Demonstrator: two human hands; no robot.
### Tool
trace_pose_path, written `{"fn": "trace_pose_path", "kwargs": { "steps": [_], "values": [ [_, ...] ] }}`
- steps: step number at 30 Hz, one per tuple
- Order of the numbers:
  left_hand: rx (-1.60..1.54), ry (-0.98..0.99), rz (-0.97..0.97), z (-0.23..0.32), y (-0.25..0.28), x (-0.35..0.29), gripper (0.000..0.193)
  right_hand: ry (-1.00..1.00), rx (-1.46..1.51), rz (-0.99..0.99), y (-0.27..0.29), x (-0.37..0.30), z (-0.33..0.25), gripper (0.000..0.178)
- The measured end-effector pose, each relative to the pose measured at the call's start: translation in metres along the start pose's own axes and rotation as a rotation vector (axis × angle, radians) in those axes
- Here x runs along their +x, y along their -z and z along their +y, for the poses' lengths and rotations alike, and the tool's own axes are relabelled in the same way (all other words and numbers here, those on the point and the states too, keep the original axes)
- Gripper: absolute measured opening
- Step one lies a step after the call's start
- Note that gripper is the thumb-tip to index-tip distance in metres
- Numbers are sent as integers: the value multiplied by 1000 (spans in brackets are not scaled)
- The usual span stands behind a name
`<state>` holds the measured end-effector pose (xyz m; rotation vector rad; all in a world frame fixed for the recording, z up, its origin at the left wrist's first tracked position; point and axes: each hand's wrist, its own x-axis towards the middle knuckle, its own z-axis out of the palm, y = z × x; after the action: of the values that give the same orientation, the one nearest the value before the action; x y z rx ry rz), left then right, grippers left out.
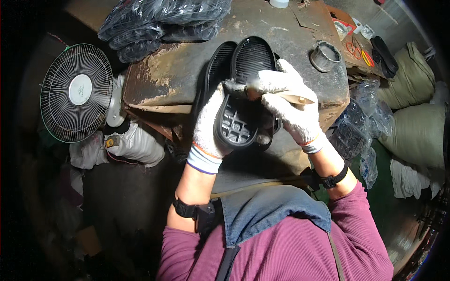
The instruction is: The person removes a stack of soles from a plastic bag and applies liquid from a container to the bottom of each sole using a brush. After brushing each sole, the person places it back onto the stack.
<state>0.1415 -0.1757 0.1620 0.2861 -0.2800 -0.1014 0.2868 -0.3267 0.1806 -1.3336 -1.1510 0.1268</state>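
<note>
My gloved left hand [208, 124] grips the near end of a black shoe sole [224, 127] by its side. An open grid pattern shows inside the sole's near end. In my gloved right hand [295, 105] is a brush with a pale wooden handle [298, 99], its head lying over the sole's middle, near my left fingertips. Another black sole with a ribbed surface [255, 54] lies just beyond, beside a further one [219, 63] to its left. My hands cover parts of these soles, so where one ends and another starts is partly hidden.
The soles are over a worn table [159, 84]. Wrapped black bundles [164, 21] lie at its far left, and a grey-rimmed cup [325, 57] stands at the right. A fan [77, 91] stands left; scissors [355, 50] and stuffed sacks [417, 131] are at right.
</note>
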Motion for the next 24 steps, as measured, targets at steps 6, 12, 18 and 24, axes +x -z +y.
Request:
{"fn": "trace_pose_path", "kwargs": {
  "steps": [6,12,18,24],
  "values": [
    [82,-215,442,2,11,-2,56,272,-215,-248,-4,1,-25,23],
    [138,-388,386,15,-7,17,63,345,-267,-433,8,10,-39,22],
    [486,-312,243,55,-26,-14,79,3,44,-419,38,-1,-32,16],
    [988,-350,347,56,-5,-31,59,-374,150,-163,-20,-1,-50,22]
  ]
}}
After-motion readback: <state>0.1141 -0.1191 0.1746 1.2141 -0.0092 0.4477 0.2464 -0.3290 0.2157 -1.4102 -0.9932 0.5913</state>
